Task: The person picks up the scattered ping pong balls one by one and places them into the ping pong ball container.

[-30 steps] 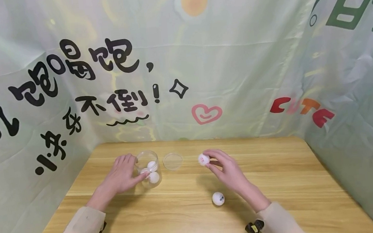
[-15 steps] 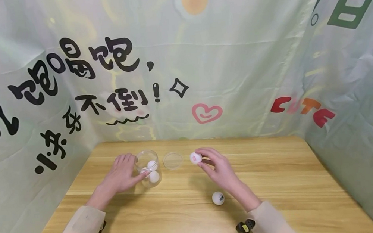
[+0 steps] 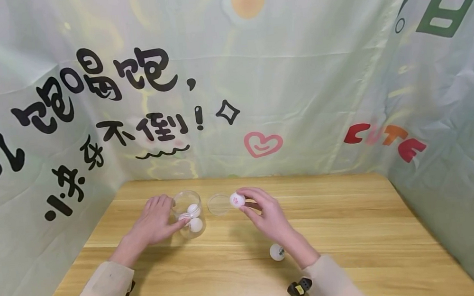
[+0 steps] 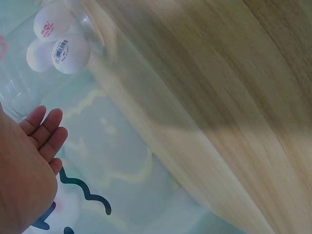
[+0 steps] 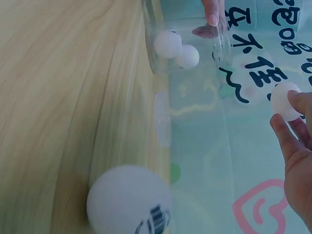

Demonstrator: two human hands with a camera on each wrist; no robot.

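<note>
My left hand (image 3: pixel 154 220) holds a clear jar (image 3: pixel 197 200) upright on the table, thumb across its near side and fingers at its left rim. Three white ping-pong balls (image 4: pixel 70 53) lie at the bottom of the jar. Between thumb and fingertips, my right hand (image 3: pixel 269 216) pinches another ping-pong ball (image 3: pixel 237 200) with a red print, above the table and to the right of the jar. A loose ping-pong ball (image 3: pixel 276 252) with a dark print rests on the table below the right forearm.
A flat clear lid (image 3: pixel 218 205) lies on the wooden table (image 3: pixel 216 283) just right of the jar, close to the held ball. Printed cloth (image 3: pixel 300 89) hangs behind and at both sides of the table. A black wrist device (image 3: pixel 298 289) sits at the right cuff.
My right hand has carried the pinched ping-pong ball leftward, from well right of the lid to the lid's right edge. The left hand, the jar and the loose ball have stayed put.
</note>
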